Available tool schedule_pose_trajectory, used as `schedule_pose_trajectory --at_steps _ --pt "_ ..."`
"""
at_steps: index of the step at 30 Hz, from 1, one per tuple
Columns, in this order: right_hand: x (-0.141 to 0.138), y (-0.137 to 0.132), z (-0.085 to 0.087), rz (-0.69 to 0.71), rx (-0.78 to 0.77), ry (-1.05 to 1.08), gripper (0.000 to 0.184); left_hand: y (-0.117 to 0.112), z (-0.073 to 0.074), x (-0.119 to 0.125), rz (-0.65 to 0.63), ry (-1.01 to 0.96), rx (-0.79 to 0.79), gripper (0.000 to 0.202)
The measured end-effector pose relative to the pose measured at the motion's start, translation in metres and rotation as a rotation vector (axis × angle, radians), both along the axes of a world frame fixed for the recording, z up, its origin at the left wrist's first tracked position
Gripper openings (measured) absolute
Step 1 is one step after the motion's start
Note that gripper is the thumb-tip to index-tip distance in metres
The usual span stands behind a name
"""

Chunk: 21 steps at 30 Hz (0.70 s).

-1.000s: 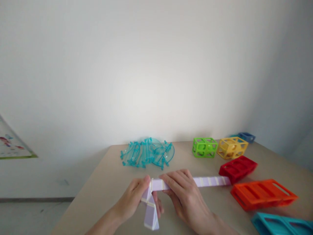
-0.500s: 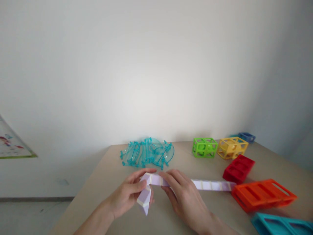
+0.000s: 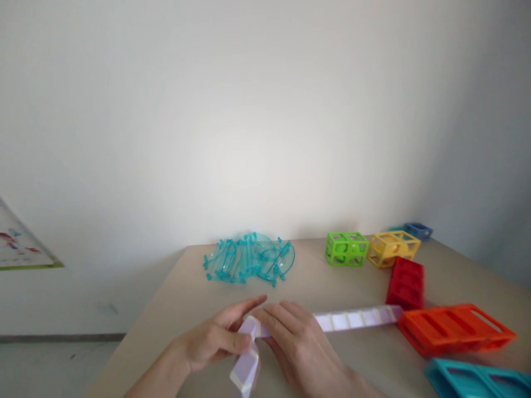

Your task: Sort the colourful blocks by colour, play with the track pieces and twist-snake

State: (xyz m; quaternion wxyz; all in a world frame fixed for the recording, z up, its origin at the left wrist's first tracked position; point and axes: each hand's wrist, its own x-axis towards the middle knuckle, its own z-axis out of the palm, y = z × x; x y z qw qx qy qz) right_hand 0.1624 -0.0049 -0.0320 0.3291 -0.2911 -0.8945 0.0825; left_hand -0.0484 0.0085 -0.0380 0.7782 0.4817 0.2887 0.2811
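A lilac and white twisty snake puzzle point(image 3: 352, 319) made of wedge segments stretches across the front of the table. Its left end is bent, with a short piece hanging downward. My left hand point(image 3: 211, 340) grips the puzzle at that bend, thumb on the near side and index finger pointing out. Close beside it, my right hand point(image 3: 301, 342) is wrapped over the straight part and hides some segments. The far right tip of the puzzle meets the red block point(image 3: 406, 283) and the orange frame block point(image 3: 456, 329).
Clear teal plastic pieces point(image 3: 249, 260) lie in a pile toward the back. Green point(image 3: 347, 249) and yellow point(image 3: 394, 249) cage blocks stand right of them, a blue tray point(image 3: 418, 231) behind. A teal block point(image 3: 477, 378) sits at the lower right. The table point(image 3: 166, 326) backs onto a wall.
Both hands have come lower with the snake puzzle, and my right hand has slid left toward the bend. The red block has turned, and the orange block has shifted slightly right.
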Motion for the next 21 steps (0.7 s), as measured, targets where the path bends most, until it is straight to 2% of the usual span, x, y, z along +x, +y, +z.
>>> schedule_pose_trajectory --at_steps 4,8,11,15,21 --pt "0.000 -0.004 0.003 0.030 -0.068 -0.062 0.017 0.003 0.003 -0.015 -0.020 0.134 0.058 0.091" --pt "0.001 -0.007 0.006 0.080 -0.108 -0.090 0.023 0.010 0.009 -0.025 -0.143 0.266 0.190 0.091" --pt "0.001 -0.008 0.007 0.097 -0.122 -0.087 0.023 0.014 0.013 -0.031 -0.227 0.247 0.238 0.089" --pt "0.004 -0.010 0.009 0.111 -0.142 -0.056 0.023 0.017 0.011 -0.031 -0.268 0.195 0.275 0.081" --pt "0.005 -0.010 0.011 0.157 -0.115 -0.042 0.017 0.016 0.009 -0.026 -0.293 0.227 0.224 0.096"
